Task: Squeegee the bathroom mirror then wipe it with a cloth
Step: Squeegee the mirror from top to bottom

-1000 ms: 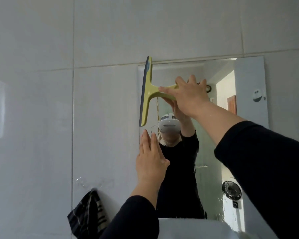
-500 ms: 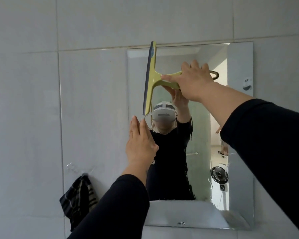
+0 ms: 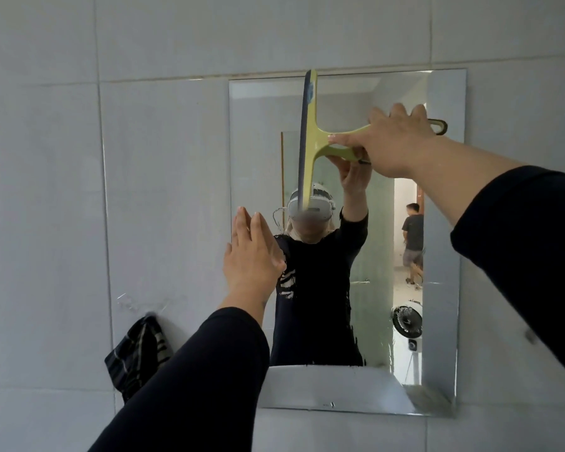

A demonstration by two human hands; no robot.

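From the head camera I see the mirror (image 3: 444, 288) filling the centre and right of the frame, fixed flat on a wall of pale tiles (image 3: 79, 158). My right hand (image 3: 395, 141), entering from the right edge in a dark sleeve (image 3: 519, 256), is clamped around the handle of the yellow-green squeegee (image 3: 310, 138). The squeegee's blade stands nearly upright in the upper middle of the frame, its top end at the mirror's upper edge and its lower end overlapping the reflected headset. The handle's hanging loop pokes out past my knuckles toward the right. My hand and the blade cover part of the glass behind them, so I cannot tell how firmly the rubber edge meets the surface.

My left hand (image 3: 252, 256) rises from the lower centre, fingers straight and together, palm laid flat against the mirror's left edge, gripping nothing. Its forearm hides the lower left corner of the mirror.

A dark striped cloth (image 3: 134, 350) hangs on the tiles in the lower left of the frame, well apart from both hands.

In the reflection I see a small fan (image 3: 406, 321) at the lower right and a person (image 3: 413, 236) standing in a doorway farther back. Water streaks and droplets mark the lower glass.
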